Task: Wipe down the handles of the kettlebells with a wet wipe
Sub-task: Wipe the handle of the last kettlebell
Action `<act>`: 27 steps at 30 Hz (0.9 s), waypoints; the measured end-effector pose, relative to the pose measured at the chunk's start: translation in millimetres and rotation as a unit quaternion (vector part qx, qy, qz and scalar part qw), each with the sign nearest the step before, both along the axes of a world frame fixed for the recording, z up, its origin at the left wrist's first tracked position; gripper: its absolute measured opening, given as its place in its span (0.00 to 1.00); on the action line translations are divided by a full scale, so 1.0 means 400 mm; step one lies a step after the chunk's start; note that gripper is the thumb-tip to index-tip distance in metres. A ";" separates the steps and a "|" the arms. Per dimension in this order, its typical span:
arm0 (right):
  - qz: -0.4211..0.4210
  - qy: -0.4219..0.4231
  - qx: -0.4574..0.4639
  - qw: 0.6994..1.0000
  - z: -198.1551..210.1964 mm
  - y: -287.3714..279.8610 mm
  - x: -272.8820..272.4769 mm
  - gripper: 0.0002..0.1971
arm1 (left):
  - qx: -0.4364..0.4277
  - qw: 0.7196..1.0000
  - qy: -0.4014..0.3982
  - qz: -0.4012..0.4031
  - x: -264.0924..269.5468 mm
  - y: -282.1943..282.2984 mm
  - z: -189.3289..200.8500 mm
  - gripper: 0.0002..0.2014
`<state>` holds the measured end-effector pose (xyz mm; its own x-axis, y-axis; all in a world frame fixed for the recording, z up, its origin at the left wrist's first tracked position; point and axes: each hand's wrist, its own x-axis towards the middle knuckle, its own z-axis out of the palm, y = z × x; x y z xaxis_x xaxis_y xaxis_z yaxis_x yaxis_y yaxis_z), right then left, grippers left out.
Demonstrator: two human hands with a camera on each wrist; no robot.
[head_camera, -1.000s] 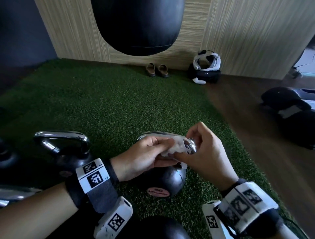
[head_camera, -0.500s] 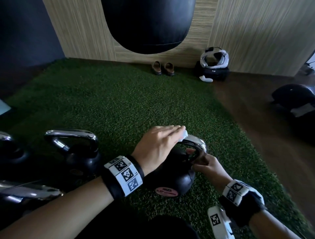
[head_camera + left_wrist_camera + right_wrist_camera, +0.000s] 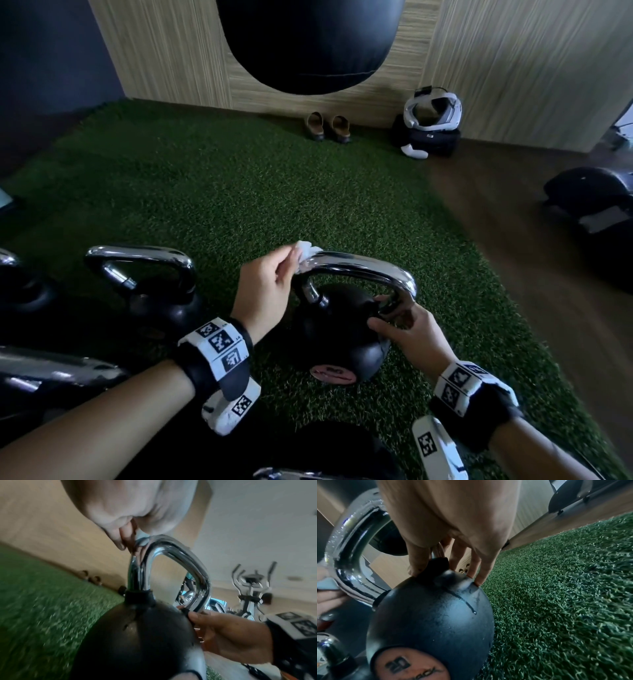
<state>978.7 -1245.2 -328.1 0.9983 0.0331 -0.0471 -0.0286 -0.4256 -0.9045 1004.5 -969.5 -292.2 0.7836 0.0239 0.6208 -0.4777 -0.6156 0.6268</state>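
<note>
A black kettlebell point(image 3: 342, 339) with a chrome handle point(image 3: 363, 270) stands on the green turf in front of me. My left hand point(image 3: 291, 265) pinches a white wet wipe point(image 3: 306, 249) against the handle's left bend. The left wrist view shows the wipe point(image 3: 142, 539) pressed on the top of the handle point(image 3: 173, 559). My right hand point(image 3: 390, 315) grips the base of the handle's right leg. In the right wrist view its thumb and fingers point(image 3: 419, 561) straddle that leg, with their tips touching the kettlebell's ball point(image 3: 433, 615).
More chrome-handled kettlebells point(image 3: 150, 291) stand close on the left and at the bottom edge. A black punching bag point(image 3: 308, 44) hangs ahead. Shoes point(image 3: 329, 126) and a white headset point(image 3: 431, 114) lie by the wall. Wood floor and dark equipment point(image 3: 592, 198) are on the right.
Both hands held the wipe at the handle's right end. The right hand then dropped to the handle's right leg, and the left hand slid the wipe along the top to the left bend.
</note>
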 end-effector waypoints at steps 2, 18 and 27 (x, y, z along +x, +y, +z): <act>0.001 0.001 0.000 1.000 -0.006 -0.003 0.004 0.21 | -0.045 0.999 0.023 -0.009 0.002 0.007 -0.027 0.21; 0.010 -0.007 0.007 1.000 -0.028 -0.011 0.018 0.22 | -0.281 0.926 0.250 -0.033 -0.042 -0.039 -0.186 0.19; -0.036 0.029 0.038 0.998 -0.043 -0.019 0.039 0.45 | -0.155 0.977 0.149 0.009 -0.074 -0.056 -0.191 0.15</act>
